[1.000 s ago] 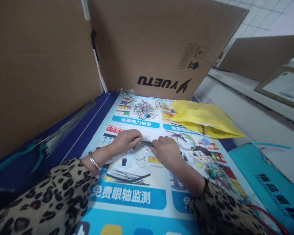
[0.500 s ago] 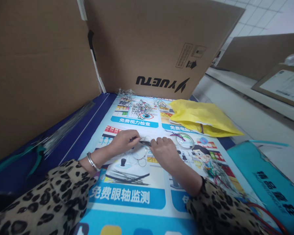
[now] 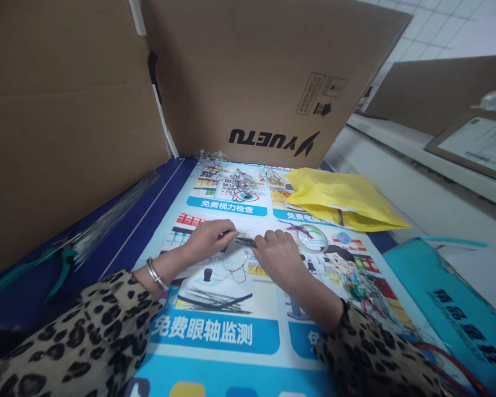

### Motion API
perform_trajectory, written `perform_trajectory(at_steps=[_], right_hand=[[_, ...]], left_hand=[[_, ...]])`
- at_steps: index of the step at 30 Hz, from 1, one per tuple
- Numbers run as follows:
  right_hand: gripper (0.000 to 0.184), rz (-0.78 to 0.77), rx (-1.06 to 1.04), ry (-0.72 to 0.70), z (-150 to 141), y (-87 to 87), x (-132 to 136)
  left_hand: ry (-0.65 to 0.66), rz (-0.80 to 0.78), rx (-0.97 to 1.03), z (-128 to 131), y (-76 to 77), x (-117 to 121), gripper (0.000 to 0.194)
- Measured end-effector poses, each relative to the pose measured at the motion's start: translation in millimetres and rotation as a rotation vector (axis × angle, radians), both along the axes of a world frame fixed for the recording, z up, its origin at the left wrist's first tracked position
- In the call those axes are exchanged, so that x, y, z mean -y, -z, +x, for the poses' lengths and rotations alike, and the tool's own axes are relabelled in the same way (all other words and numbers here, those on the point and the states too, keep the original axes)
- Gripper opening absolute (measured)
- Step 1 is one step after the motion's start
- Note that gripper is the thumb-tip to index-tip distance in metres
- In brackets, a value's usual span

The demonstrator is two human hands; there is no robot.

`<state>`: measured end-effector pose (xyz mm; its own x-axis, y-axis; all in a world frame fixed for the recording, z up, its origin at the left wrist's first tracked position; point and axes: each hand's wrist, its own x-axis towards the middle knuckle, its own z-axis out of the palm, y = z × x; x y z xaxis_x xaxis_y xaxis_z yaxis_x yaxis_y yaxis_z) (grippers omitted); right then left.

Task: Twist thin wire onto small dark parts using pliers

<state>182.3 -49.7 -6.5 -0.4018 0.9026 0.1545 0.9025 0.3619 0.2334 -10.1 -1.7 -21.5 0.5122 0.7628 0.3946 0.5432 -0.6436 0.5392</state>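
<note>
Both hands meet over a printed blue and white poster point(image 3: 231, 325) that covers the table. My left hand point(image 3: 210, 237), a silver bangle on its wrist, is closed in a pinch on a thin wire loop point(image 3: 236, 260). My right hand point(image 3: 278, 253) is closed round a small dark plier-like tool point(image 3: 245, 241) whose tip points left at the wire. The two hands are almost touching. A short bundle of straight wires point(image 3: 213, 299) lies on the poster just in front of my hands.
Tall cardboard sheets point(image 3: 248, 77) wall off the back and left. Teal-handled pliers point(image 3: 45, 264) and a long wire bundle point(image 3: 111, 215) lie left. A yellow bag point(image 3: 343, 201), a tape ring point(image 3: 313, 238), coloured wire pieces point(image 3: 366, 295), a teal bag point(image 3: 450, 314) sit right.
Both hands keep their grip in the same spot. The wire loop under them has shifted a little; the view has dropped slightly.
</note>
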Motion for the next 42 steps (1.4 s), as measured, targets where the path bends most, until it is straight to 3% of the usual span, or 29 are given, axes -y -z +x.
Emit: perform_trajectory(at_steps=[17, 42], right_hand=[[0.021, 0.015, -0.028, 0.002, 0.7, 4.5, -0.9], [0.022, 0.007, 0.002, -0.033, -0.6, -6.9, 5.9]], left_hand=[[-0.055, 0.014, -0.003, -0.6, 0.9, 0.1, 0.018], [0.043, 0.145, -0.183, -0.9, 8.2, -2.2, 0.021]])
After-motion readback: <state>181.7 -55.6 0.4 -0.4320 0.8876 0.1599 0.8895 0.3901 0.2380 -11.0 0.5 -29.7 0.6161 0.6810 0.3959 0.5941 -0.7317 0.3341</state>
